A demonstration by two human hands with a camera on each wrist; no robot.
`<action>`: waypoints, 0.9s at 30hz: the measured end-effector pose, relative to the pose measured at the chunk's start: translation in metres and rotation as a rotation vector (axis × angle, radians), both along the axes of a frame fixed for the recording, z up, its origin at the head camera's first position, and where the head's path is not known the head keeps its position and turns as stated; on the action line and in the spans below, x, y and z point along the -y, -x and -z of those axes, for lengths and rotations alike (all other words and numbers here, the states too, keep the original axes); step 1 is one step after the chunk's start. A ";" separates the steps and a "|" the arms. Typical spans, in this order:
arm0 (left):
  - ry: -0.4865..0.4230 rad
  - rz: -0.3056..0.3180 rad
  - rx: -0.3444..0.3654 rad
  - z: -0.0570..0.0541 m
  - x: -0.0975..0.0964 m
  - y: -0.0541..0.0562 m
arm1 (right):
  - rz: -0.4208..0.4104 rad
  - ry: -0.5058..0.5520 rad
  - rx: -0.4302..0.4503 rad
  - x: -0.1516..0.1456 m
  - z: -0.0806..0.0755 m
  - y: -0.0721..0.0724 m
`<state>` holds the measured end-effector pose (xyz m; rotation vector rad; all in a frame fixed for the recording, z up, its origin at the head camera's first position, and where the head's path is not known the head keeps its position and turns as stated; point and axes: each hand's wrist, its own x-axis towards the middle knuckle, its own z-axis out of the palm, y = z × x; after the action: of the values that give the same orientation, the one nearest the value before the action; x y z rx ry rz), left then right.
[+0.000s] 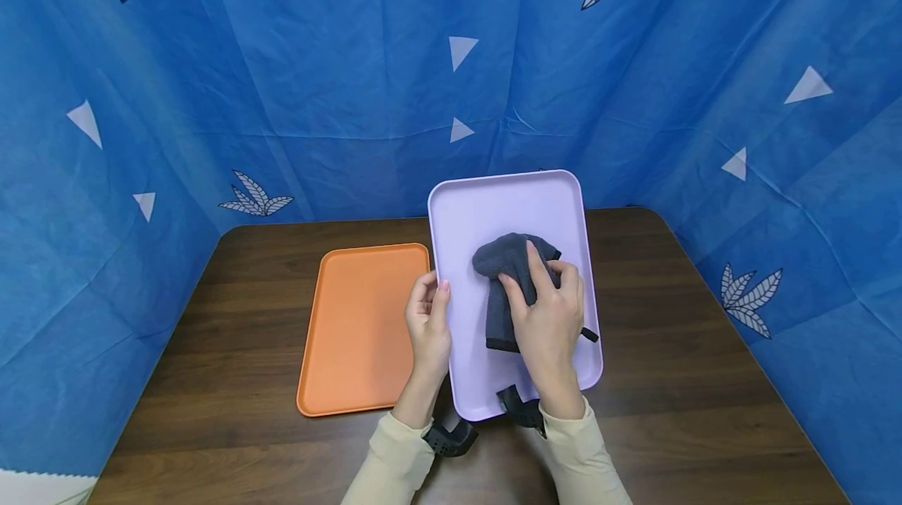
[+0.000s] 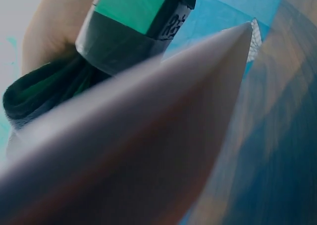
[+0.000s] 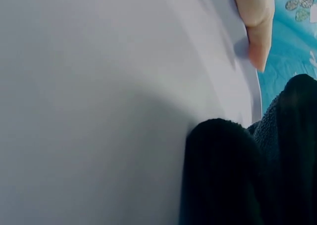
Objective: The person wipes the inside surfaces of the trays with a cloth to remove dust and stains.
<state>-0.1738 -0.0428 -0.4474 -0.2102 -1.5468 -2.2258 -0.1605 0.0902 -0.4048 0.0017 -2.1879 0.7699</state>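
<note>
A light purple tray (image 1: 479, 215) is held up off the table, its face tilted toward the head camera. My left hand (image 1: 428, 325) grips its left edge, thumb over the rim; in the right wrist view that thumb (image 3: 258, 41) lies along the rim. Against the tray's face my right hand (image 1: 553, 317) holds a bunched dark grey cloth (image 1: 503, 258), fingers spread and bent over it. One folded flap of the cloth hangs below the fingers. The cloth's folds (image 3: 218, 160) lie close against the tray in the right wrist view.
An orange tray (image 1: 362, 333) lies flat on the wooden table (image 1: 232, 348), left of the purple one and partly behind the left hand. Blue patterned curtain (image 1: 317, 82) surrounds the table at the back and sides. Black camera straps (image 1: 451, 439) sit on both wrists.
</note>
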 end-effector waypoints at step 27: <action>0.069 -0.053 -0.007 0.000 -0.004 -0.003 | -0.056 -0.143 -0.081 0.027 -0.001 -0.014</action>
<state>-0.1711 -0.0390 -0.4478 -0.1952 -1.6080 -2.1306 -0.1464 0.0636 -0.4035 0.1644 -2.1684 0.6318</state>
